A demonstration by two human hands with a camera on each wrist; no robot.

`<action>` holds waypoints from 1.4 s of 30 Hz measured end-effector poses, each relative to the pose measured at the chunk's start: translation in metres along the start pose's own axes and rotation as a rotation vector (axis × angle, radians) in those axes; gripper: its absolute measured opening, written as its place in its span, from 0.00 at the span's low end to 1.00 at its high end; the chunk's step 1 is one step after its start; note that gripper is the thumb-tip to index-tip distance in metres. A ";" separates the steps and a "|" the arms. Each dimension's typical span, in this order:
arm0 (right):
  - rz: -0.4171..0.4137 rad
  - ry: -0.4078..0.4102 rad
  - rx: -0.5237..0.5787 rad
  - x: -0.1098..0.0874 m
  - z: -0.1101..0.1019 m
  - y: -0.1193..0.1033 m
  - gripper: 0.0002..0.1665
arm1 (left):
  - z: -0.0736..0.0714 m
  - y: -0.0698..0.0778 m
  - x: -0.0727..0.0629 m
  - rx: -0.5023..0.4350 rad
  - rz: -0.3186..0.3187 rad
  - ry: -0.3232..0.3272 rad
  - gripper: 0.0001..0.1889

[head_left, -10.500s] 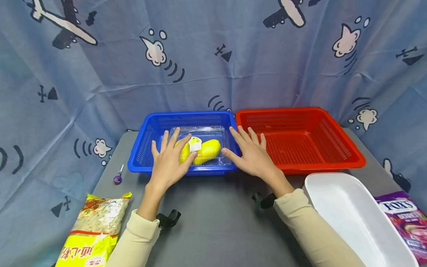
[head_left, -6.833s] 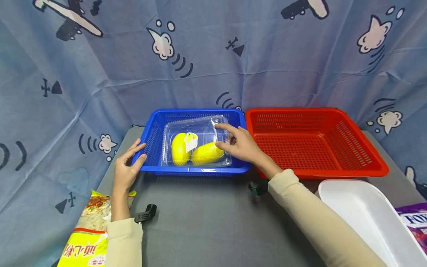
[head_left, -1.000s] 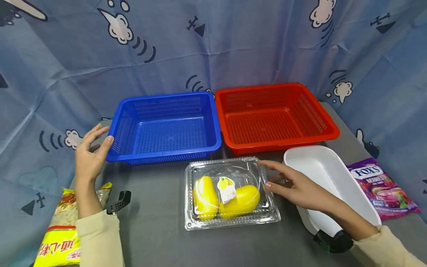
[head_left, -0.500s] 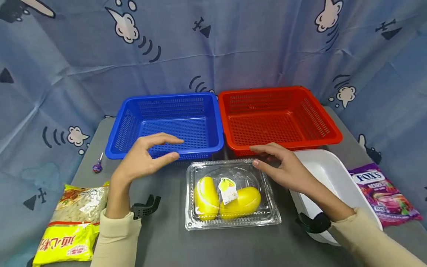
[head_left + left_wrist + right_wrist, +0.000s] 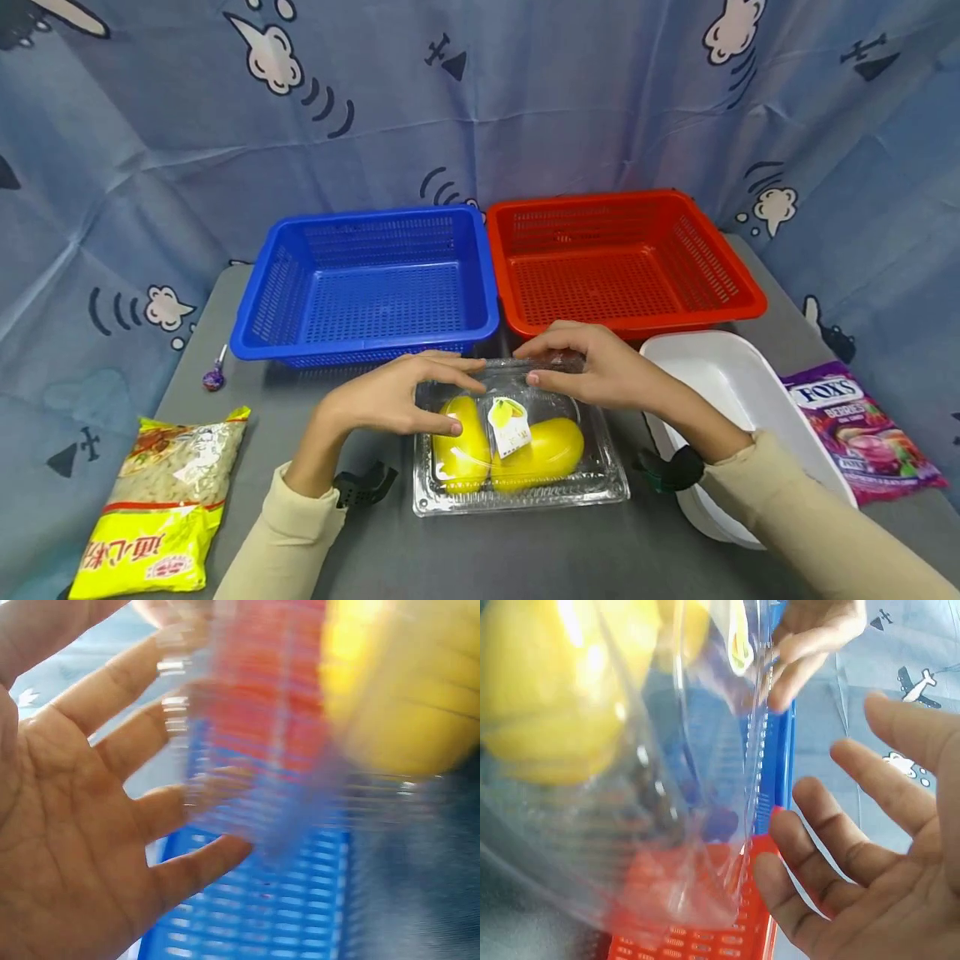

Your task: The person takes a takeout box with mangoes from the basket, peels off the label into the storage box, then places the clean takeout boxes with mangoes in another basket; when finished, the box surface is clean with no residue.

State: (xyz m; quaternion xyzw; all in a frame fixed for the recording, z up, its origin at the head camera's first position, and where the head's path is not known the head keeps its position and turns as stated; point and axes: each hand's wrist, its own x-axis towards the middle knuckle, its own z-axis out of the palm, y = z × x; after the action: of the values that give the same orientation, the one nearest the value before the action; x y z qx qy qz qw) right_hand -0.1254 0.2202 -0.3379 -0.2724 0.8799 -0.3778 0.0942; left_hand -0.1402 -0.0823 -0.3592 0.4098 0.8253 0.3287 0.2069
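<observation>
Facing each other over a clear plastic box (image 5: 525, 500), on its side nearest the blue basket (image 5: 367, 344), my left hand (image 5: 401, 393) and right hand (image 5: 600, 367) keep thumb and fingers apart, clamped on nothing; whether a fingertip touches the lid, I cannot tell. The box lies on the grey table (image 5: 450, 558), on my side of the blue basket and toward its right end, two yellow fruits (image 5: 540, 457) and a printed label (image 5: 512, 427) showing through the plastic. Trouble, I judge, could start at that lid: pinched by its upper edge alone, it could spring off the base and spill the fruit. Uneven lifting could tip the box, rolling both fruits to one end and dragging it from the weaker grip. Squeezing hard could buckle the thin walls; too light a hold could let the slick plastic slip. Right of the blue basket and nearer me, the white tray (image 5: 712, 383) sits beneath my right forearm, where a careless swing could catch its rim with the black wrist mount (image 5: 675, 468).
</observation>
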 end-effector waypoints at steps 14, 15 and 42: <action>-0.054 -0.232 -0.144 0.012 0.016 -0.008 0.28 | 0.007 -0.026 0.010 -0.120 0.001 -0.042 0.31; -0.043 -0.234 -0.156 0.012 0.017 -0.009 0.28 | 0.007 -0.027 0.011 -0.127 -0.001 -0.043 0.31; 0.019 -0.121 -0.124 0.010 0.037 -0.006 0.18 | 0.012 -0.042 0.014 -0.237 -0.047 -0.031 0.32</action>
State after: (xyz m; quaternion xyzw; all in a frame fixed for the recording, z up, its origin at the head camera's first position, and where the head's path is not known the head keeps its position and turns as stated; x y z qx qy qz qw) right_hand -0.1180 0.1883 -0.3593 -0.2916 0.8968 -0.3046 0.1337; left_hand -0.1640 -0.0858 -0.3986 0.3679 0.7869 0.4126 0.2745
